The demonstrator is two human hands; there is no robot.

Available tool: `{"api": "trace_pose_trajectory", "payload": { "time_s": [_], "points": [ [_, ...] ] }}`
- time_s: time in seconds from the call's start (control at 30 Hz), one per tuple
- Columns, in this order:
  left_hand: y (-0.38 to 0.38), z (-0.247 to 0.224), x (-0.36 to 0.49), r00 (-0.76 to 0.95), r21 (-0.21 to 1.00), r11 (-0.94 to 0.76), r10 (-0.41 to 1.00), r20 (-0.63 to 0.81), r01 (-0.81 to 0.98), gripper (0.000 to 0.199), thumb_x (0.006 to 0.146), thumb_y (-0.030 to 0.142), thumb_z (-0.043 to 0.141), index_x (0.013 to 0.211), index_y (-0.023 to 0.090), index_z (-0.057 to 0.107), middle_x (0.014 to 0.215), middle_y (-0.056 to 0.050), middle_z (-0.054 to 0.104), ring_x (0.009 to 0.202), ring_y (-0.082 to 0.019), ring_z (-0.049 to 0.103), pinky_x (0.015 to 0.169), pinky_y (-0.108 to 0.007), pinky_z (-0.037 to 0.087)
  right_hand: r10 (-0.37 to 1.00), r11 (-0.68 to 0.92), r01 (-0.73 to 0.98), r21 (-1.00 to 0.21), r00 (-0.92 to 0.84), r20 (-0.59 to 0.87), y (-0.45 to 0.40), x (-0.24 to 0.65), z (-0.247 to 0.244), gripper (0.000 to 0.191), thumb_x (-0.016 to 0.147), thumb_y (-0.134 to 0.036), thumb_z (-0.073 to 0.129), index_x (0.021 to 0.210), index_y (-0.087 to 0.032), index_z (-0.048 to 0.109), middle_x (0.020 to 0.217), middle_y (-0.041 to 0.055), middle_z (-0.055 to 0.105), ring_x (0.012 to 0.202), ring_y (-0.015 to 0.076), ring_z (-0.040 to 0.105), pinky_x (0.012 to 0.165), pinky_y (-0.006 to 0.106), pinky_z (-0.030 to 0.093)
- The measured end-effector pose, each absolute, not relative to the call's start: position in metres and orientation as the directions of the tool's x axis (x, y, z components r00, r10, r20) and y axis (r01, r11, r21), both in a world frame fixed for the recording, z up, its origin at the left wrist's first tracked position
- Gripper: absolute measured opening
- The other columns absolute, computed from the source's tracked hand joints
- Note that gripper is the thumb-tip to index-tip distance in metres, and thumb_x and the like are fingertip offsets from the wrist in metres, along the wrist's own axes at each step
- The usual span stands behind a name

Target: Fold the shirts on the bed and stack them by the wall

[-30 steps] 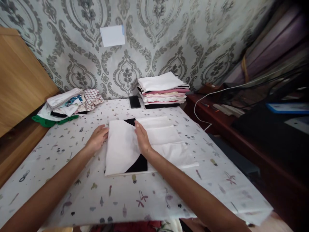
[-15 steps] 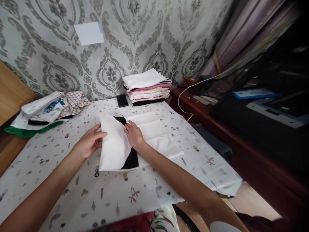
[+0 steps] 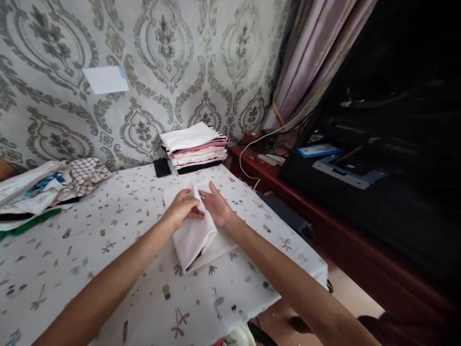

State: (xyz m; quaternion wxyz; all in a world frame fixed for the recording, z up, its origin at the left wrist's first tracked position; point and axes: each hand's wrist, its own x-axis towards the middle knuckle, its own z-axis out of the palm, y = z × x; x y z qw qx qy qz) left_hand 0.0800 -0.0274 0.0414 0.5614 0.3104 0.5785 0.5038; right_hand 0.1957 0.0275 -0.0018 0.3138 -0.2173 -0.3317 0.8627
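1. The white cloth [image 3: 192, 238] is lying on the bench [image 3: 118, 235], on the near side of the stack [image 3: 196, 149].
2. It is looking plain and soft, its doubled part rising in a tilted, rounded fold; a sliver of black is showing inside at the near end, and a flat white layer is spreading underneath.
3. The left hand [image 3: 183, 209] is pinching the raised fold between thumb and fingers.
4. The right hand [image 3: 218, 206] is holding wide, palm towards the fold.
5. The black phone [image 3: 162, 167] is resting just left of the stack.
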Motion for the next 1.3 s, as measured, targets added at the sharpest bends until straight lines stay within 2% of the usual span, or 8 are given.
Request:
{"api": "trace_pose_trajectory", "payload": {
  "time_s": [0.17,0.27,0.43,0.67,0.93,1.1,1.17,1.3],
  "points": [
    [-0.033,0.005,0.101,-0.099,0.950,0.211,0.966,-0.239,-0.232,0.045,0.087,0.008,0.059,0.129,0.013,0.046,0.086,-0.003,0.063,0.072,-0.016,0.071,0.079,-0.036,0.061,0.694,-0.512,-0.236,-0.826,-0.680,-0.236,0.044,0.222,-0.019,0.023,0.083,-0.026,0.068,0.103,-0.015,0.063,0.070,0.0016,0.069,0.057,0.0173,0.064,0.060,0.031,0.056],
    [-0.050,-0.008,0.093,-0.023,0.994,-0.053,0.998,0.055,0.092,0.029,0.092,0.018,0.055,0.121,0.017,0.057,0.098,-0.006,0.064,0.091,-0.019,0.069,0.090,-0.040,0.058,0.729,-0.464,-0.243,-0.852,-0.651,-0.211,0.050,0.226,-0.027,0.036,0.071,-0.012,0.073,0.105,-0.018,0.063,0.072,-0.0002,0.071,0.053,0.0143,0.061,0.053,0.025,0.052],
    [-0.071,-0.018,0.072,0.136,0.674,-0.381,0.912,0.388,0.633,0.035,0.100,0.029,0.043,0.133,0.022,0.055,0.136,-0.012,0.059,0.130,-0.025,0.053,0.112,-0.046,0.042,0.760,-0.356,-0.230,-0.906,-0.635,-0.138,0.064,0.239,-0.021,0.046,0.069,-0.015,0.072,0.114,-0.020,0.063,0.087,0.0026,0.074,0.067,0.0177,0.068,0.066,0.031,0.057],
    [-0.075,-0.035,0.069,0.272,0.434,-0.342,0.938,0.217,0.833,0.055,0.103,0.048,0.038,0.150,0.020,0.040,0.161,-0.014,0.036,0.153,-0.027,0.023,0.125,-0.053,0.016,0.863,-0.277,-0.038,-0.960,-0.450,-0.231,0.082,0.253,-0.025,0.056,0.071,-0.011,0.063,0.126,-0.017,0.060,0.094,0.0055,0.075,0.072,0.0193,0.069,0.076,0.035,0.058],
    [-0.074,-0.033,0.068,0.354,0.388,-0.332,0.935,0.016,0.860,0.069,0.100,0.061,0.035,0.156,0.020,0.033,0.166,-0.013,0.020,0.155,-0.028,0.011,0.125,-0.053,0.007,0.870,-0.281,0.149,-0.948,-0.378,-0.317,0.080,0.259,-0.020,0.050,0.081,-0.017,0.064,0.131,-0.021,0.059,0.096,0.0055,0.072,0.073,0.0166,0.065,0.073,0.032,0.056],
    [-0.075,-0.030,0.065,0.405,0.390,-0.366,0.914,-0.021,0.845,0.067,0.099,0.065,0.032,0.156,0.028,0.034,0.168,-0.010,0.016,0.156,-0.029,0.006,0.123,-0.058,0.004,0.881,-0.197,0.389,-0.900,-0.332,-0.336,0.074,0.273,-0.010,0.062,0.081,-0.020,0.069,0.140,-0.023,0.051,0.103,0.0057,0.068,0.078,0.0175,0.063,0.071,0.030,0.054],
    [-0.077,-0.029,0.064,0.432,0.387,-0.390,0.902,-0.023,0.835,0.065,0.099,0.065,0.032,0.154,0.031,0.036,0.168,-0.009,0.016,0.155,-0.030,0.006,0.123,-0.059,0.003,0.894,-0.023,0.592,-0.805,-0.349,-0.282,0.066,0.279,-0.005,0.068,0.083,-0.022,0.067,0.147,-0.020,0.045,0.106,0.0082,0.069,0.085,0.0207,0.065,0.078,0.033,0.053],
    [-0.079,-0.028,0.064,0.461,0.367,-0.428,0.888,-0.001,0.826,0.061,0.099,0.064,0.032,0.152,0.034,0.040,0.167,-0.009,0.020,0.155,-0.030,0.011,0.122,-0.060,0.005,0.918,0.336,0.843,-0.419,-0.394,-0.056,0.052,0.279,0.001,0.066,0.089,-0.023,0.057,0.152,-0.017,0.039,0.123,0.0161,0.066,0.110,0.0313,0.063,0.093,0.045,0.050]
  ]
}}
